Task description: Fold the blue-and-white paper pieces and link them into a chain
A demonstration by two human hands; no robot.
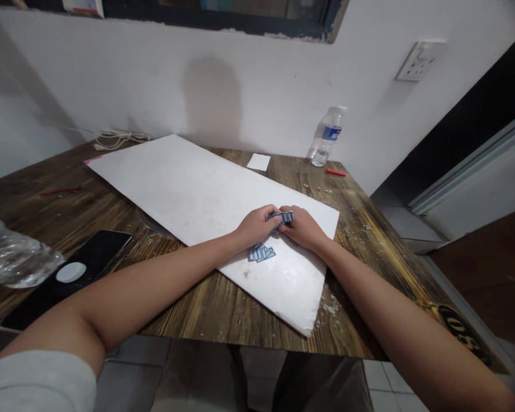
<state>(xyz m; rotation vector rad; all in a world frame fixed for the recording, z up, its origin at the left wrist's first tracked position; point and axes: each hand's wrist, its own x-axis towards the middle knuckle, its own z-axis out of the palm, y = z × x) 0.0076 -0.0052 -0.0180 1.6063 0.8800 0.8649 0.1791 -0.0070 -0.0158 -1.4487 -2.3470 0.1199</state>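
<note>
My left hand (pixel 256 226) and my right hand (pixel 301 228) meet over the right part of a white board (pixel 189 189). Between their fingers is a row of small blue-edged rectangular pieces (pixel 286 217), too small to name more exactly. The left thumb presses on the row, and the right fingers curl around it, partly hidden. Just below the left hand, a loose cluster of similar blue-edged pieces (pixel 261 252) lies on the board. Another small dark-edged piece (pixel 293 242) shows beside the right palm.
The board lies slanted across a dark wooden table (pixel 189 317). At left are a phone (pixel 98 252) with a white round cap (pixel 71 272) and a plastic bottle (pixel 17 254). Toward the wall stand another bottle (pixel 327 137), a red stick (pixel 336 172), white paper (pixel 258 162) and a cable (pixel 118 137).
</note>
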